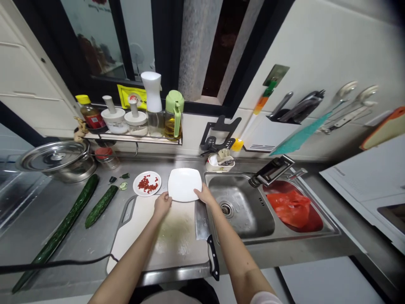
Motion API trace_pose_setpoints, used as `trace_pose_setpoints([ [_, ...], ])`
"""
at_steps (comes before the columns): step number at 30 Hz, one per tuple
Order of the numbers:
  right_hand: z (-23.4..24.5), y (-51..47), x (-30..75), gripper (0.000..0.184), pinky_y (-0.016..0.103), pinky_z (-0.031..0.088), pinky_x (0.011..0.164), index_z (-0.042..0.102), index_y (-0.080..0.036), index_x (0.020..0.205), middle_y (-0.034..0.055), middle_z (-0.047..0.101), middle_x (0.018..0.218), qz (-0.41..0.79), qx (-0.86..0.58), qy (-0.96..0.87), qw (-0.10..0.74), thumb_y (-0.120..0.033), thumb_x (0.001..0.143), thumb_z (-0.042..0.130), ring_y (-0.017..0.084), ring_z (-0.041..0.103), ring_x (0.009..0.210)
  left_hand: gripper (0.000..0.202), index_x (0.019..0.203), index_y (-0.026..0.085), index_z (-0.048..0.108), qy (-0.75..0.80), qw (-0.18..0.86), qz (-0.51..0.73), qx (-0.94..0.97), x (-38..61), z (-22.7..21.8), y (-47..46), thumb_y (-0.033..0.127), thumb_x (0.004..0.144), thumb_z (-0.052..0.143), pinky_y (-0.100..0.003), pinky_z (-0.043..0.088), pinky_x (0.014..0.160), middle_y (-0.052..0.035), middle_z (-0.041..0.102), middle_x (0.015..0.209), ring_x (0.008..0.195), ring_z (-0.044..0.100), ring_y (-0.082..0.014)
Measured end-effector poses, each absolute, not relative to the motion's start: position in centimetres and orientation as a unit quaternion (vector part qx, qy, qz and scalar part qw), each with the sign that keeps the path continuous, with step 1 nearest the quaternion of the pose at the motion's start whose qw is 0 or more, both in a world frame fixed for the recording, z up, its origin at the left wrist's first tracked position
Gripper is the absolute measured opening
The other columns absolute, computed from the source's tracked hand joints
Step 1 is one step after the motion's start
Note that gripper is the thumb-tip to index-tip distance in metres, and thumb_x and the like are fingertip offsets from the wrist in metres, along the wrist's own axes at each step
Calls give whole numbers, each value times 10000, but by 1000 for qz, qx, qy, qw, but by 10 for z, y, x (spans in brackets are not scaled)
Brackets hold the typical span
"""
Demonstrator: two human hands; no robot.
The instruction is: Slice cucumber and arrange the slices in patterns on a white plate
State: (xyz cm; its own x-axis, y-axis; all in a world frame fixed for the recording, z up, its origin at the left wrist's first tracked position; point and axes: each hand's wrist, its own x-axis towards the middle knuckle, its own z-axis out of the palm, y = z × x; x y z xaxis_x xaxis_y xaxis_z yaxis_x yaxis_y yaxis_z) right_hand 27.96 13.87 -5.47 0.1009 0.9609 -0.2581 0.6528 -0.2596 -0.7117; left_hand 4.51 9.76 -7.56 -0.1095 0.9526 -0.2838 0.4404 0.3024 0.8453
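A person's two bare hands meet at a white, square plate with rounded corners point(184, 184), above the far edge of a pale, rectangular cutting board point(137, 217). The right hand point(205, 195) holds the plate by its near right corner: the thumb lies on the upper face, and the other fingers are hidden. The left hand point(162, 205) is at the near left corner, its fingers curled close together, their tips at the rim; whether they grip it, I cannot tell. Just left of the plate is a small, round, white dish point(136, 185) holding chopped red pieces point(148, 184). A broad steel cleaver with a black handle point(201, 223) lies along the board's right side, beside a steel sink point(249, 211).
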Motion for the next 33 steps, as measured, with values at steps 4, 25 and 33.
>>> trace_pose_setpoints([
  [4, -51, 156, 270, 504, 304, 435, 919, 500, -92, 1253, 160, 614, 1212, 331, -726, -582, 158, -273, 800, 629, 235, 580, 1098, 263, 972, 184, 654, 711, 398, 257, 520, 43, -74, 113, 223, 772, 488, -236, 413, 656, 11, 634, 633, 644, 616, -158],
  [25, -57, 171, 252, 494, 284, 434, 887, 506, -59, 1220, 201, 616, 1199, 330, -750, -562, 110, -297, 810, 644, 254, 592, 1100, 270, 945, 165, 689, 750, 317, 200, 546, 40, -74, 131, 174, 762, 490, -271, 399, 673, -93, 708, 824, 809, 638, -235],
  [33, -54, 173, 248, 529, 290, 428, 900, 478, -70, 1249, 199, 611, 1207, 315, -763, -558, 88, -318, 814, 645, 254, 588, 1114, 349, 1089, 141, 659, 751, 310, 206, 545, 42, -76, 130, 171, 784, 491, -280, 416, 712, -103, 707, 843, 812, 646, -234],
])
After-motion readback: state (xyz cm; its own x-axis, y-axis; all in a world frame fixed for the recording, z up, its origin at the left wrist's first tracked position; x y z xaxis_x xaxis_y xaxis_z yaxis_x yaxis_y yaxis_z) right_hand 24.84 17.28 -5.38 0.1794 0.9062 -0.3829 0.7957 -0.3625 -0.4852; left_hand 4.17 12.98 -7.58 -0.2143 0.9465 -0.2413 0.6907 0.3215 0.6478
